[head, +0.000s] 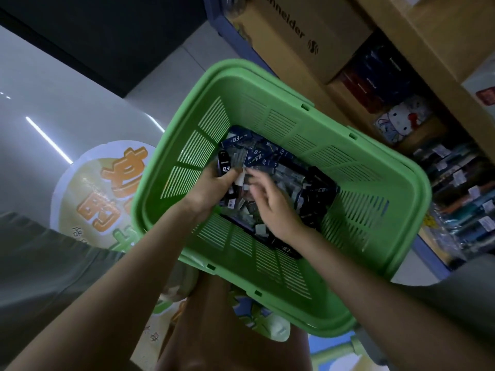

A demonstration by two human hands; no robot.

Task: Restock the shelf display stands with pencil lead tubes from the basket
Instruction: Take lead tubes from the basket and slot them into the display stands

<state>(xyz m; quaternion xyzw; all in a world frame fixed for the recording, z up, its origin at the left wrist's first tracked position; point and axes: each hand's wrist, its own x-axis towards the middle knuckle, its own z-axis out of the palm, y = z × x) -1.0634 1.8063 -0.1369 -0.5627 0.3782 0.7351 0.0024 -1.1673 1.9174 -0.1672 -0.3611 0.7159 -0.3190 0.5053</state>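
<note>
A green slatted plastic basket [375, 204] sits in front of me, its bottom covered with several dark pencil lead tubes [316, 191] marked 0.3. Both my hands are inside it. My left hand [211, 188] grips a small bunch of black tubes [223, 164] that stick up from its fist. My right hand [270, 204] hovers over the pile with fingers spread and loosely bent; its fingertips reach toward the left hand's bunch. Whether it pinches a tube I cannot tell.
Shelves [455, 199] with packed stationery run along the right. Cardboard boxes [300, 36] are stacked above them. A round floor sticker with orange characters [107, 188] lies left of the basket. My knee [227, 330] is below the basket.
</note>
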